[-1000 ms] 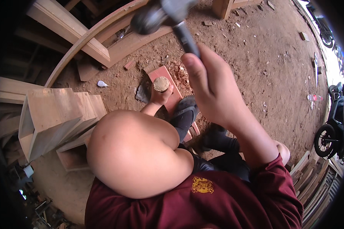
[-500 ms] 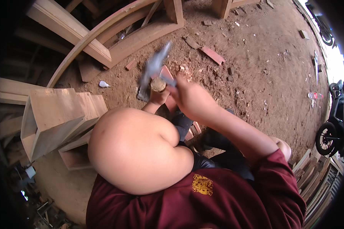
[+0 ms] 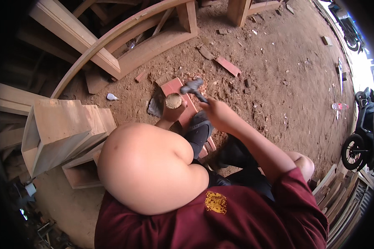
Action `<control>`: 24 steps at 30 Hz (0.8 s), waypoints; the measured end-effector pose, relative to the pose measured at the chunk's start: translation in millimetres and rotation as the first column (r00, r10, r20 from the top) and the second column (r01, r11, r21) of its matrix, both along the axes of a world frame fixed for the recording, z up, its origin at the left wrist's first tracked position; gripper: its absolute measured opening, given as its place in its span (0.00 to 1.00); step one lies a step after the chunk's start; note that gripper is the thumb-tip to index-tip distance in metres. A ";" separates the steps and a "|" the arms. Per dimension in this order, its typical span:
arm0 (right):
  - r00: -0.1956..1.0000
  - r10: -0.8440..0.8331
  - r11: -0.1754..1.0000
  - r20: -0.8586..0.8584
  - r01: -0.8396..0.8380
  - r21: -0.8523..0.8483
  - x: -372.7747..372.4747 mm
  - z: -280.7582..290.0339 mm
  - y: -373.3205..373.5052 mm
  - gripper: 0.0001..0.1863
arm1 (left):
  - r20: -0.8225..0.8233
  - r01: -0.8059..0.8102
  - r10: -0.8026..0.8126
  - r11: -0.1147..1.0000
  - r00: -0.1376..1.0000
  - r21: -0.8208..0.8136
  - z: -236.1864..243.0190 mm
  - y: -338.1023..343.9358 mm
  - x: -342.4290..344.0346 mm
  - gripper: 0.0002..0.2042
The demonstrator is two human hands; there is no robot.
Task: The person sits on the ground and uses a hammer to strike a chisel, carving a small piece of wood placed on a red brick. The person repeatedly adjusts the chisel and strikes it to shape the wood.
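My left hand (image 3: 171,114) is closed around an upright chisel (image 3: 173,101). Its round wooden handle end faces up, and its blade is hidden below. Under it lies a reddish wooden beam (image 3: 171,86) on the ground, with my dark-shod foot (image 3: 199,124) against its near part. To the right, my right hand (image 3: 221,117) grips the handle of a claw hammer (image 3: 193,86). The dark metal head is just right of the chisel's top, over the beam, apart from the handle end as far as I can see.
Wood shavings lie beside the beam, with a grey block (image 3: 155,107) at its left. A small white bottle (image 3: 111,96) and a reddish offcut (image 3: 228,66) rest on the dirt. Wooden frames (image 3: 153,47) stand ahead, stacked wooden pieces (image 3: 60,128) at left, a motorcycle (image 3: 359,137) at far right.
The hammer, blurred and raised over the chisel before, has come down and right with my right hand. More of the reddish beam shows now. My left hand keeps hold of the chisel.
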State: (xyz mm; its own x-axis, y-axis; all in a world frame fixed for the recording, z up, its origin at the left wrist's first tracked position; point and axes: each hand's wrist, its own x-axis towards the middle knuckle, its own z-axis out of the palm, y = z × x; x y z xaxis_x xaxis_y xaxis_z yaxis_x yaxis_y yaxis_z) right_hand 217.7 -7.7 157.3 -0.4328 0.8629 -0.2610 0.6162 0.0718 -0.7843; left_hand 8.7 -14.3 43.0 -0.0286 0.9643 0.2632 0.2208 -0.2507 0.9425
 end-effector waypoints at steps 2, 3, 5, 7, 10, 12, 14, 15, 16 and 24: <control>0.993 -0.107 0.988 -0.050 0.101 -0.118 32.2 -26.1 -14.8 0.21 | -0.085 0.141 -0.136 0.989 0.987 0.046 0.8 -10.3 0.8 0.06; 0.982 -0.180 0.956 -0.051 0.163 -0.243 41.2 -24.8 -22.9 0.20 | -0.136 0.222 -0.212 0.973 0.968 0.067 1.7 -17.2 -0.7 0.07; 0.940 -0.336 0.833 -0.062 0.265 -0.486 60.1 -26.3 -44.4 0.18 | -0.215 0.395 -0.365 0.911 0.906 0.117 8.5 -31.9 1.3 0.09; 0.874 -0.481 0.699 -0.072 0.332 -0.634 78.8 -36.6 -59.4 0.17 | -0.247 0.493 -0.448 0.853 0.860 0.172 7.0 -30.8 7.1 0.09; 0.792 -0.608 0.564 -0.062 0.376 -0.735 95.9 -51.3 -68.9 0.17 | -0.264 0.497 -0.440 0.841 0.858 0.214 -3.6 -26.0 6.5 0.07; 0.739 -0.672 0.491 -0.045 0.399 -0.775 104.8 -54.6 -68.8 0.18 | -0.110 0.286 -0.279 0.957 0.954 0.053 -10.1 -14.2 -2.4 0.08; 0.753 -0.658 0.528 -0.023 0.439 -0.727 98.4 -44.5 -62.8 0.18 | 0.411 0.113 -0.105 0.994 0.906 0.005 -18.9 3.0 -14.6 0.06; 0.747 -0.663 0.538 -0.042 0.437 -0.721 98.3 -42.3 -59.3 0.18 | 0.507 0.101 -0.081 0.995 0.858 -0.012 -19.4 14.1 -27.7 0.04; 0.740 -0.669 0.549 -0.064 0.435 -0.714 98.4 -40.6 -55.1 0.18 | 0.571 0.128 -0.096 0.992 0.815 -0.016 -11.0 21.7 -33.5 0.04; 0.760 -0.619 0.622 -0.197 0.322 -0.713 76.7 -3.2 -26.9 0.18 | 0.547 0.184 -0.092 0.976 0.832 -0.116 -19.6 12.2 -26.3 0.07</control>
